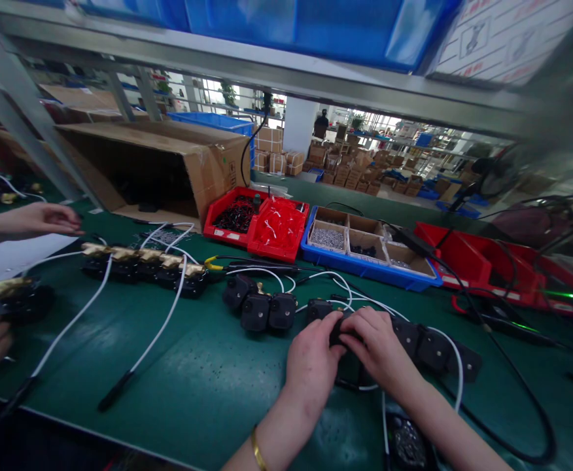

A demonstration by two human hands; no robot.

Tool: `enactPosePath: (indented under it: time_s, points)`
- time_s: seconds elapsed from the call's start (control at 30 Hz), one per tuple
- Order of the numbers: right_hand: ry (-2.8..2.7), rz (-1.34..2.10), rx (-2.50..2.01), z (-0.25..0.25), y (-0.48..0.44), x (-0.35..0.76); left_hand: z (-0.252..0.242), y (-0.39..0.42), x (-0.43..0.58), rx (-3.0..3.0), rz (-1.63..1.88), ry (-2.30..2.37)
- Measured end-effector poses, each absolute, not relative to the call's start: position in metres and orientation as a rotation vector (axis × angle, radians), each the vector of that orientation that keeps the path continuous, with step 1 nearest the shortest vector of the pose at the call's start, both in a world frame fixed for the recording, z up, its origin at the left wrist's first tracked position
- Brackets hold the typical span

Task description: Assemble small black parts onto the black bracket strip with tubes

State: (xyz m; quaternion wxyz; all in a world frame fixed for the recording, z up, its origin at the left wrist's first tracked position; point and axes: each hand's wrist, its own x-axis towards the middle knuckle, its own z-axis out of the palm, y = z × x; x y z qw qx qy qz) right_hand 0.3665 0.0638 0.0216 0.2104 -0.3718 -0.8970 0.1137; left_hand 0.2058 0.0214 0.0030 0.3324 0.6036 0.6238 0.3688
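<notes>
My left hand [312, 356] and my right hand [377, 343] meet over the row of black box-shaped parts, fingers closed on a small black part [336, 332] between them. Most of that part is hidden by my fingers. Left of my hands sits a cluster of black housings [268, 312] with white cables and a bit of brass. To the right, more black housings [434, 348] stand in a line, one white cable [458, 366] curving past them. Below my right forearm lies a dark object with a shiny, clear-looking top [408, 441].
At the left, a co-worker's hands [46, 219] are near brass-and-black assemblies [142, 261] with white cables. Behind stand an open cardboard box [218, 170], red bins [279, 229] of small parts, a blue tray [365, 269] of screws and more red bins [473, 261]. A shelf [286, 62] hangs overhead.
</notes>
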Motion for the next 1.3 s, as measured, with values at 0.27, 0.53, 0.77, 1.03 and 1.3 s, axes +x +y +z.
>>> enactPosePath:
  time_s: [0.27, 0.53, 0.77, 1.03, 1.3]
  points:
    - [-2.532, 0.304, -0.949, 0.014, 0.057, 0.37, 0.005, 0.021, 0.205, 1.576, 0.969, 1.634]
    - [-2.419, 0.289, -1.074, 0.024, 0.066, 0.373, 0.002, 0.019, 0.205, 1.564, 1.004, 1.612]
    - [-2.429, 0.371, -1.085, 0.023, 0.073, 0.374, 0.002, 0.019, 0.205, 1.552, 1.0, 1.605]
    - [-2.42, 0.432, -1.166, 0.025, 0.072, 0.367, 0.003, 0.019, 0.205, 1.558, 0.993, 1.605]
    - [-2.353, 0.502, -1.274, 0.03, 0.075, 0.362, 0.007, 0.019, 0.206, 1.584, 0.987, 1.613]
